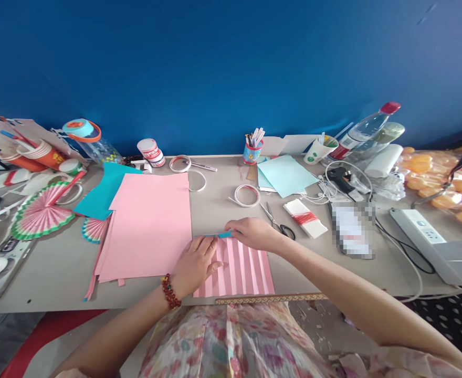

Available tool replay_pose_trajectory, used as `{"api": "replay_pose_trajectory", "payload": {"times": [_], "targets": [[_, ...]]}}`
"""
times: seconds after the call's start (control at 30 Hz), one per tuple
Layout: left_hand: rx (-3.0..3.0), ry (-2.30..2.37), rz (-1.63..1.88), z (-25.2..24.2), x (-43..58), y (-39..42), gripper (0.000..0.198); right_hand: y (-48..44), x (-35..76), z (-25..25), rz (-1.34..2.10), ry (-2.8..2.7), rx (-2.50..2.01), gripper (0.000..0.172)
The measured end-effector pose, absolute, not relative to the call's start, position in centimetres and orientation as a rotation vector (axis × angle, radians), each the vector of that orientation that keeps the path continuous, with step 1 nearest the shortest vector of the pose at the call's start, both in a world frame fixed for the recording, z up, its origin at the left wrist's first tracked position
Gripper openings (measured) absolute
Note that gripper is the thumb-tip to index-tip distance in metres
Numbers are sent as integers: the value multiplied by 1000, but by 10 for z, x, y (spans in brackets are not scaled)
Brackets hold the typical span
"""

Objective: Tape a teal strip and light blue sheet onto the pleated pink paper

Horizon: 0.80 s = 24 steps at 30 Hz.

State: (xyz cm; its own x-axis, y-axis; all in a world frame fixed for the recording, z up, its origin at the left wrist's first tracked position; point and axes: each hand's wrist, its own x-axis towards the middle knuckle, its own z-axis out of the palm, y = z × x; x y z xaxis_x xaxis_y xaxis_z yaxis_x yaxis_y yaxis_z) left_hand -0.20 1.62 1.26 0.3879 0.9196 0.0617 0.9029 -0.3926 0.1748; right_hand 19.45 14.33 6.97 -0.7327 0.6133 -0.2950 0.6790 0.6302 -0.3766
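Observation:
A pink pleated paper (241, 270) lies at the table's near edge, its far edge trimmed with a thin blue strip (223, 235). My left hand (195, 262) lies flat on the left part of the pleats, fingers stretched toward the strip. My right hand (252, 232) has its fingers curled and presses on the blue strip at the paper's top edge. A red bead bracelet (170, 292) is on my left wrist.
Flat pink sheets (148, 226) and a teal sheet (101, 197) lie to the left, with finished paper fans (40, 212) beyond. Scissors (276, 221), tape rolls (247, 195), a pen cup (252, 149), a glue gun (343, 181), cables and a power strip (423, 231) crowd the right.

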Motion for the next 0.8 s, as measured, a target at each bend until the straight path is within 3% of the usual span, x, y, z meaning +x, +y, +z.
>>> {"api": "replay_pose_trajectory", "payload": {"times": [0.8], "targets": [[2540, 1679, 132, 21, 6, 23, 66, 143, 192, 70, -678, 2606, 1181, 20]]}}
